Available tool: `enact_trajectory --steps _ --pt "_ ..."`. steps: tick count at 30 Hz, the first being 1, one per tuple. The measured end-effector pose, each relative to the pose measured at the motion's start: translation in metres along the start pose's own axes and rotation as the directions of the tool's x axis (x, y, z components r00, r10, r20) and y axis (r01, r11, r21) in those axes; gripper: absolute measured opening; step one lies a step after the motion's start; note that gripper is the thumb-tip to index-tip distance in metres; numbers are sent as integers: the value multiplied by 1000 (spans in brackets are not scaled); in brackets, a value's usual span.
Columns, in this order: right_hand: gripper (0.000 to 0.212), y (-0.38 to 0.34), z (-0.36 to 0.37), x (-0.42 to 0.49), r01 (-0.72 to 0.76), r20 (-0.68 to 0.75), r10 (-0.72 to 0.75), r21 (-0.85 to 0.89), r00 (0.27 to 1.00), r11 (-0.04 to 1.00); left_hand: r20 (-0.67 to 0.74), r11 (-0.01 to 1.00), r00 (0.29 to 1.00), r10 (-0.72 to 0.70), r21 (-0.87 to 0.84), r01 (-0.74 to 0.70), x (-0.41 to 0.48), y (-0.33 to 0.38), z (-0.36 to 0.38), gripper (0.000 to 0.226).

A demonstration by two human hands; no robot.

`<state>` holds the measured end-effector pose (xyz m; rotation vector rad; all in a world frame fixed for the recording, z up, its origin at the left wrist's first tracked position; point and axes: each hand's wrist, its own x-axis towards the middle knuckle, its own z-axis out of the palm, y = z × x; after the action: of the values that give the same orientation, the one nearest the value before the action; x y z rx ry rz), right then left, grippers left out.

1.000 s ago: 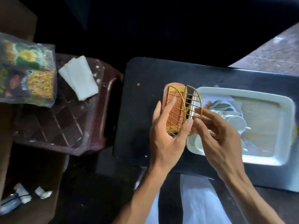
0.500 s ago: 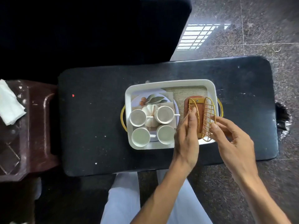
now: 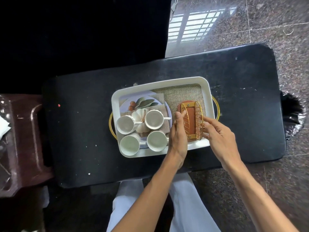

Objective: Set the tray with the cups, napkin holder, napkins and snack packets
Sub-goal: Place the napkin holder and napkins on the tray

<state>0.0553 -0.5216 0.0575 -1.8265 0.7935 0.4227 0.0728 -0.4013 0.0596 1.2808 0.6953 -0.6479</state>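
A white tray [image 3: 160,83] with gold handles lies on a black padded bench [image 3: 83,131]. Several white cups [image 3: 154,121] stand in its left half. In the right half, a gold wire napkin holder [image 3: 190,120] with a wooden base rests upright on the burlap-patterned floor. My left hand [image 3: 178,138] presses its left wire side, and my right hand [image 3: 217,136] pinches its right wire side. A corner of white napkin [image 3: 3,128] shows at the far left edge. No snack packets are in view.
A brown plastic stool [image 3: 25,139] stands left of the bench. Speckled stone floor [image 3: 284,30] surrounds the bench on the right and back. A black plastic bag [image 3: 292,113] pokes out at the bench's right end. My white-trousered legs [image 3: 184,206] are below.
The napkin holder has travelled from the tray's left edge to its right half and now sits on the tray floor. My view swung right, so the stool's napkins and snack packets left the frame.
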Motion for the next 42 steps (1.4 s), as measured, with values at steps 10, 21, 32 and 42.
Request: enact_trajectory --steps 10,21,32,42 --pt "29 -4 4 2 90 -10 -95 -224 995 970 -17 999 999 -32 10 32 7 -1 -3 62" --pt "38 -60 84 -23 580 164 -597 -533 785 616 -151 874 914 376 386 -295 -15 27 -98 39" --pt "75 -105 258 -51 730 542 -524 -632 657 260 -291 564 765 574 818 -112 -38 69 -315 46" --pt "77 -153 424 -92 827 700 -457 -536 548 170 -338 307 661 670 937 168 -35 82 -510 48"
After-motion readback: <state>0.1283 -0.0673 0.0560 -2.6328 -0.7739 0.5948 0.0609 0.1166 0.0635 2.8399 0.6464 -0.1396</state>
